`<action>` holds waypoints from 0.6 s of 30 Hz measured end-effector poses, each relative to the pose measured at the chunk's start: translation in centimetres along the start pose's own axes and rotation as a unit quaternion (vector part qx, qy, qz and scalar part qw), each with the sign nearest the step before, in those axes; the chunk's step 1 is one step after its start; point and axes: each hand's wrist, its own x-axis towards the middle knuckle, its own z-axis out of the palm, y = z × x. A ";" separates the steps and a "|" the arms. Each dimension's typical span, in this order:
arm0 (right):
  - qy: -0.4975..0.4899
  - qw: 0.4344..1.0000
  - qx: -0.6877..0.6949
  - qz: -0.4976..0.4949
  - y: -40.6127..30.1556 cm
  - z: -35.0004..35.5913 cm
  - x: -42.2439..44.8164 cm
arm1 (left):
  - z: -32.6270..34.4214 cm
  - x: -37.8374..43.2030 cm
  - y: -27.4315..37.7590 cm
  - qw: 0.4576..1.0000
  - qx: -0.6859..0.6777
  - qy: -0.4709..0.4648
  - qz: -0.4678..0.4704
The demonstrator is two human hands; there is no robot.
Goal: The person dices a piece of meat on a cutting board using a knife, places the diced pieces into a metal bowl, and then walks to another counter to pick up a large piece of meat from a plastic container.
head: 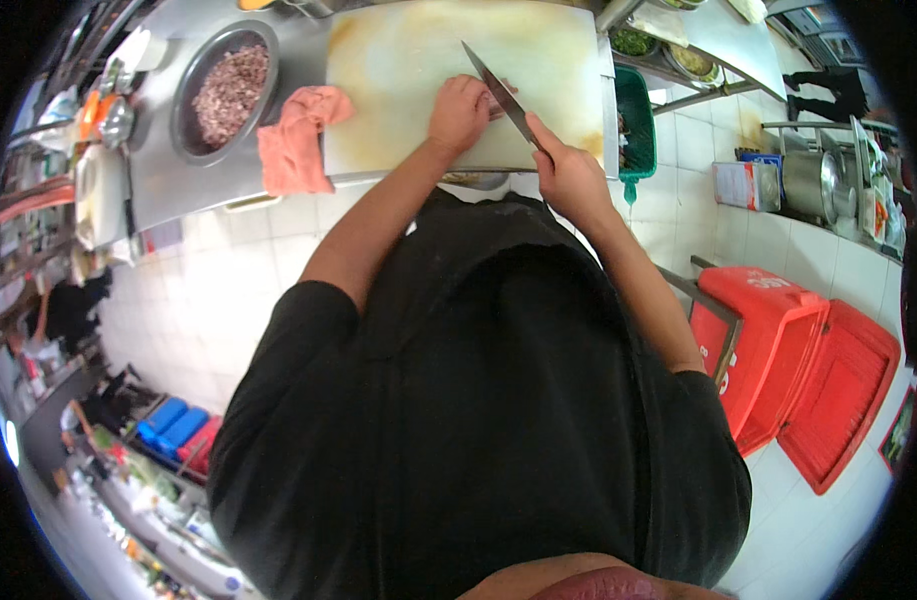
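My right hand grips a kitchen knife, its blade pointing up and to the left over a large white cutting board. Curled fingers of my left hand hold down a small piece of pinkish meat beside the blade. The knife and my fingers hide part of the meat, so whether the edge is in it I cannot tell. Left of the board stands a metal bowl of chopped pinkish meat. A folded salmon-coloured cloth lies between bowl and board, overlapping the board's left edge.
A green plastic bin hangs or stands against the board's right side. Farther right are a metal rack with food containers and a red cooler box with its lid open. Other people are in the background.
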 end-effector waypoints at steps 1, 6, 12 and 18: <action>-0.010 1.000 -0.004 0.008 -0.2 -0.3 -0.4 | -0.1 0.1 0.1 1.000 0.001 0.001 -0.003; -0.052 0.998 -0.014 0.038 -1.5 -2.1 -1.2 | 0.0 0.1 0.0 1.000 0.017 0.002 0.019; -0.054 0.998 -0.016 0.026 -1.3 -2.1 -1.0 | -0.1 0.0 0.2 1.000 0.010 -0.005 0.023; -0.048 0.999 -0.003 0.018 -0.2 0.2 0.5 | 0.0 0.2 0.0 1.000 0.015 -0.003 0.019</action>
